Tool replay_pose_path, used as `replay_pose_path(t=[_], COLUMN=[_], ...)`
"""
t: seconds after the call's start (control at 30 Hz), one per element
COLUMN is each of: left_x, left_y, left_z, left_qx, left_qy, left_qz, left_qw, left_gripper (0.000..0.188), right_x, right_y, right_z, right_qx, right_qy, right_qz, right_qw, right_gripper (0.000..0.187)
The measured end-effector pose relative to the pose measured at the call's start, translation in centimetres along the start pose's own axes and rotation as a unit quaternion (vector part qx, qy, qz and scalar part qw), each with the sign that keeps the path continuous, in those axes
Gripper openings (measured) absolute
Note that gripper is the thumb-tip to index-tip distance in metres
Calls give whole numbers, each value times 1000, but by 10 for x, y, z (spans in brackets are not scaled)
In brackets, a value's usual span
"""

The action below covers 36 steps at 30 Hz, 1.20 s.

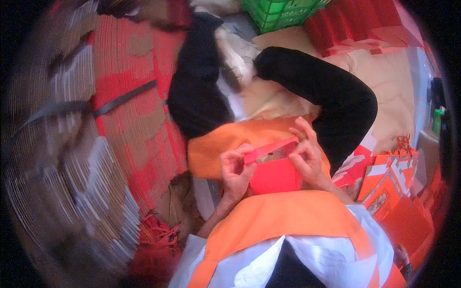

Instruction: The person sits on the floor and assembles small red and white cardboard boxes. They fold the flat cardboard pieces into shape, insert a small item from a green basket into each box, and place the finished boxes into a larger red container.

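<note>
While left hand (pixel 235 168) and right hand (pixel 307 156) pinch a red bag (pixel 275 176), the orange bag (pixel 380 185) bears blurred markings.

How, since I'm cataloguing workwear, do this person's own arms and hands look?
The left hand and right hand are bare, with no gloves. Pale bluish-white sleeves stop short of both hands. No watch shows; the picture is too blurred to rule out small rings.

No writing can be read, either on the red package (pixel 275 177) between the left hand (pixel 235 169) and right hand (pixel 308 160) or elsewhere.
</note>
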State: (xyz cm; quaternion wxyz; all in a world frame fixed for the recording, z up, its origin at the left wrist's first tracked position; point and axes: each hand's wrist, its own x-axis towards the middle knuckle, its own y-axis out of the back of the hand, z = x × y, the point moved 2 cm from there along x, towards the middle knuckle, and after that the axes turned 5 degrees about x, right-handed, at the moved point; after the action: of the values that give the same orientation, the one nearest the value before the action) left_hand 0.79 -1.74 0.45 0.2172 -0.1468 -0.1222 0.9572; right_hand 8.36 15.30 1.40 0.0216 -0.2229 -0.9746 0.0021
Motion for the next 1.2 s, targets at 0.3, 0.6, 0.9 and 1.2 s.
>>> replay_pose_path(t=[0.3, 0.6, 0.9, 1.2], left_x=[9, 9, 5, 0], left_y=[-4, -9, -20, -11], left_z=[22, 25, 16, 6], left_qx=[249, 260, 159, 194], left_qy=[-84, -15, -4, -117], left_qz=[-82, -42, 25, -18], left_qw=[961, 964, 987, 974], left_gripper=[24, 20, 13, 1], right_x=[-5, 8, 9, 2], right_y=[-8, -9, -6, 1], right_z=[-5, -18, -16, -10], right_qx=[220, 55, 13, -18], right_qy=[-131, -146, -137, -75], right_qz=[-16, -26, -73, -104], right_qw=[966, 987, 988, 992], right_gripper=[30, 15, 14, 16])
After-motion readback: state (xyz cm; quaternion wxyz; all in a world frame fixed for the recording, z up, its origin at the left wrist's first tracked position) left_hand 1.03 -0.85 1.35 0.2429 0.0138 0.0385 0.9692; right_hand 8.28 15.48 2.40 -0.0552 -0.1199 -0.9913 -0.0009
